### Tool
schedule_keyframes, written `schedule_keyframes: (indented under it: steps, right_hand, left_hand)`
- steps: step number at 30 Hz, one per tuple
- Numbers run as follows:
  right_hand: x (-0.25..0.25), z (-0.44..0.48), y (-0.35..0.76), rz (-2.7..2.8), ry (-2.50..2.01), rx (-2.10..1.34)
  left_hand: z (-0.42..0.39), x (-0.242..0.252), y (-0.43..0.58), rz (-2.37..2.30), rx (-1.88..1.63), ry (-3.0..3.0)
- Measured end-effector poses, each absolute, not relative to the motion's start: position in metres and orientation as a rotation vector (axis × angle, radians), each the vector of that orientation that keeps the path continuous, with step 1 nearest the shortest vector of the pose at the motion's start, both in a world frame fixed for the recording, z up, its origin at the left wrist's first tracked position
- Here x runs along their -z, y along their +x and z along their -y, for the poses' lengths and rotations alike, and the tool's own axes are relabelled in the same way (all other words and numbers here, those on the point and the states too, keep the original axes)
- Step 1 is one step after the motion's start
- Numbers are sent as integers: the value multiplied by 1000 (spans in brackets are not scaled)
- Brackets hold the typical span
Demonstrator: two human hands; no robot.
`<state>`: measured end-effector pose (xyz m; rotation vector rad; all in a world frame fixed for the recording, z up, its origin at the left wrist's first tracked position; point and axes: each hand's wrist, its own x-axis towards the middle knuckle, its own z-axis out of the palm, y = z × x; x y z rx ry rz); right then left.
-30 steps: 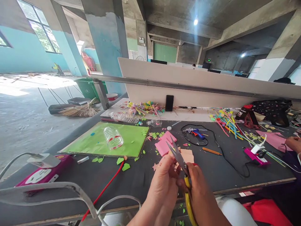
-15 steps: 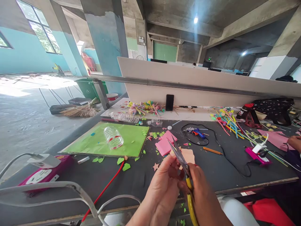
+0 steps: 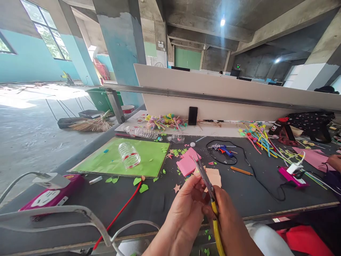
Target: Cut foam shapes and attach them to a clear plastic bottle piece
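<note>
My right hand (image 3: 226,217) is wrapped round scissors (image 3: 206,179) with yellow handles, the blades pointing up and away from me with their tips slightly apart. My left hand (image 3: 186,209) is closed in a pinch just left of the blades, on what looks like a small piece of peach paper (image 3: 197,172); most of it is hidden by fingers and blades. Beyond the hands, a stack of peach paper (image 3: 215,176) lies on the dark table, next to a pink paper stack (image 3: 186,165). A cut paper star (image 3: 176,188) lies left of the blades.
A green sheet (image 3: 93,160) bears a cut clear bottle (image 3: 129,155). Green scraps (image 3: 144,188) are scattered about. A blue glue gun (image 3: 225,151) lies inside its black cord, near an orange-brown stick (image 3: 241,171). Power strips (image 3: 50,195) stand at both sides. Another person's hand (image 3: 334,161) shows far right.
The scissor blades have shifted very slightly, their tips seeming a little closer together. Both hands stay in nearly the same place, and the view has moved a touch.
</note>
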<state>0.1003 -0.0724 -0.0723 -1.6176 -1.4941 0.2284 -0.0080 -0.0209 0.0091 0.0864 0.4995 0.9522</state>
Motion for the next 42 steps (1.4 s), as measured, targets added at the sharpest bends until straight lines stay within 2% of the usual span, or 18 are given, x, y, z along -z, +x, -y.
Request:
schedule_keyframes:
  steps: [7,15,21,26,32,42]
  right_hand:
    - [63,69,100,1502,-1548,-335]
    - [62,72,100,1232,-1324,-844]
    - [53,74,113,1141,-1299,-907]
    - [32,76,124,1068,-1250,-1065]
    - [32,72,130,997,-1064,-994]
    - [32,71,135,973,-1137,-1065]
  left_hand:
    - [23,-11,-10,-504,-915,153]
    - [7,-3,-11,-567,-1187,327]
    - [-7,5,-14,-548,-1245,504]
    - [-8,10,-16,-605,-1111,750]
    - [-3,20,-16,-675,-814,1032]
    - [-5,30,-15,-701,-602,1293]
